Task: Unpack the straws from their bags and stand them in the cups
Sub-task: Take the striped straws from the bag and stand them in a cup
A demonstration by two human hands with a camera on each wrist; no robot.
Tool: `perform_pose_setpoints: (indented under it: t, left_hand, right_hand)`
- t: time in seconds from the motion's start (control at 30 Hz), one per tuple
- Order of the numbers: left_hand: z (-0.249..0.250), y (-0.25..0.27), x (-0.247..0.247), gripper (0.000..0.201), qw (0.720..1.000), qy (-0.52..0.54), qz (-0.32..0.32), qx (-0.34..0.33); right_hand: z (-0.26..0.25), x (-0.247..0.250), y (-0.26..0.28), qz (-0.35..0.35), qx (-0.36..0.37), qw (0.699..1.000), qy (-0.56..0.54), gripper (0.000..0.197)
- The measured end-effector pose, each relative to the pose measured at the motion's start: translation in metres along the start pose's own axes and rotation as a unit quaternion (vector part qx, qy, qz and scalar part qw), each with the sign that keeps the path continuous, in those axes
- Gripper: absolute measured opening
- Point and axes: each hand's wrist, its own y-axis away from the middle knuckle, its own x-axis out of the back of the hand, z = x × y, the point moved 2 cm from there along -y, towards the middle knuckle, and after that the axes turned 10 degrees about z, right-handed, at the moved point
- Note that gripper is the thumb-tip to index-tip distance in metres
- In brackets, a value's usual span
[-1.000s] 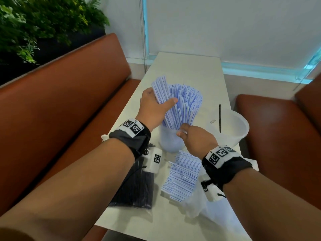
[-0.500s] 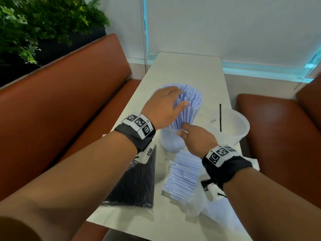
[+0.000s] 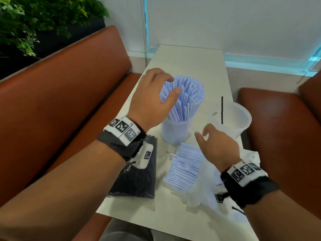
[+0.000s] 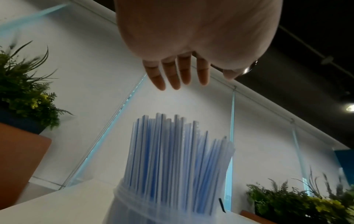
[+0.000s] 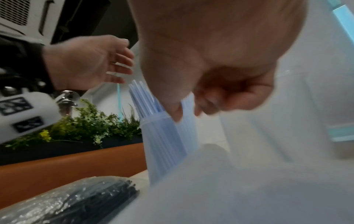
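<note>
A clear cup [image 3: 173, 134] packed with blue-striped straws [image 3: 189, 98] stands mid-table. My left hand [image 3: 171, 86] hovers just over the straw tops, holding nothing. In the left wrist view its fingers [image 4: 176, 75] are straight and clear of the straws [image 4: 172, 159]. My right hand [image 3: 202, 134] floats beside the cup over a loose pile of striped straws [image 3: 184, 169], with loosely curled fingers that hold nothing. A second, wider cup [image 3: 243, 122] on the right holds one black straw [image 3: 222, 110]. A sealed bag of black straws [image 3: 137, 180] lies at the left.
A crumpled empty clear bag [image 3: 205, 193] lies under my right wrist near the table's [image 3: 187, 60] front edge. Brown bench seats [image 3: 60, 94] flank the narrow table. A planter with green plants [image 3: 34, 20] sits behind the left bench.
My left hand let go of the straw bundle in the cup, patted its top, then lifted off. My right hand released the cup and drew back to the right.
</note>
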Motion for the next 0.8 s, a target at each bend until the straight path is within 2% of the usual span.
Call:
perform_pose_setpoints:
  t: [0.07, 0.1, 0.17, 0.27, 0.37, 0.47, 0.6, 0.67, 0.8]
  left_hand:
    - [0.011, 0.015, 0.007, 0.019, 1.0, 0.027, 0.009, -0.008]
    - [0.017, 0.025, 0.006, 0.019, 0.999, 0.03, -0.018, 0.005]
    - [0.024, 0.05, -0.007, 0.022, 0.989, 0.006, -0.138, 0.051]
    - [0.028, 0.096, -0.037, 0.024, 0.931, -0.063, -0.353, 0.068]
    - [0.029, 0.135, -0.065, 0.032, 0.877, -0.068, -0.474, 0.042]
    - [0.038, 0.153, -0.09, 0.045, 0.85, -0.045, -0.524, -0.002]
    - [0.045, 0.159, -0.113, 0.049, 0.803, -0.093, -0.588, -0.042]
    - [0.046, 0.159, -0.119, 0.049, 0.789, -0.111, -0.603, -0.044]
    - [0.047, 0.159, -0.127, 0.071, 0.779, -0.122, -0.615, -0.006]
  right_hand:
    - [0.019, -0.007, 0.01, -0.105, -0.061, 0.989, 0.089, 0.056]
    - [0.025, -0.01, 0.014, -0.15, -0.075, 0.979, 0.118, 0.061]
    - [0.027, -0.015, 0.018, -0.187, -0.075, 0.97, 0.137, 0.056]
    - [0.025, -0.019, 0.022, -0.188, -0.061, 0.973, 0.119, 0.028]
    - [0.021, -0.015, 0.02, -0.188, -0.073, 0.975, 0.094, 0.019]
    - [0.019, -0.011, 0.019, -0.19, -0.061, 0.976, 0.087, 0.021]
    - [0.017, -0.002, 0.02, -0.187, -0.052, 0.977, 0.083, 0.023]
    - [0.013, 0.003, 0.021, -0.19, -0.051, 0.977, 0.081, 0.024]
    - [0.005, 0.013, 0.024, -0.187, -0.058, 0.975, 0.105, 0.013]
